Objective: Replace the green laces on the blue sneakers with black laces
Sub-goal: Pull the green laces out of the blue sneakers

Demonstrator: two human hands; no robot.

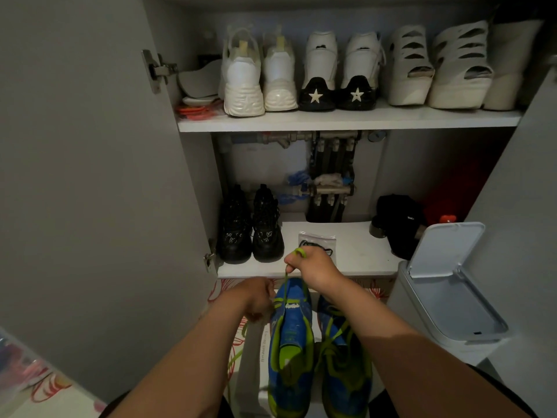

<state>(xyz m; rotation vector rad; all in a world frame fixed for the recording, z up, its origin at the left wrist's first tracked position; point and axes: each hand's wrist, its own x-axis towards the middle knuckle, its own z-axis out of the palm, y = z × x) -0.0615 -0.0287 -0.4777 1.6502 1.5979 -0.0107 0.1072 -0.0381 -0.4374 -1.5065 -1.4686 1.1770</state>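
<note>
Two blue sneakers with green trim lie toes-away in front of an open cupboard. At the toe of the left sneaker [291,339], my right hand [313,271] pinches a green lace [286,277] and pulls it taut upward, a loop wound round a finger. My left hand [259,298] grips the same shoe's left side near the toe, with loose green lace hanging below it. The right sneaker [343,363] still carries its green lacing. A clear bag of black laces [316,241] lies on the lower shelf just behind my right hand.
A white shoebox [256,357] sits under the sneakers. A white bin [446,285] with its lid raised stands to the right. Black boots [250,227] and a black cap [398,221] share the lower shelf [358,254]; white shoes [259,73] fill the upper one. The cupboard door [90,176] stands open at left.
</note>
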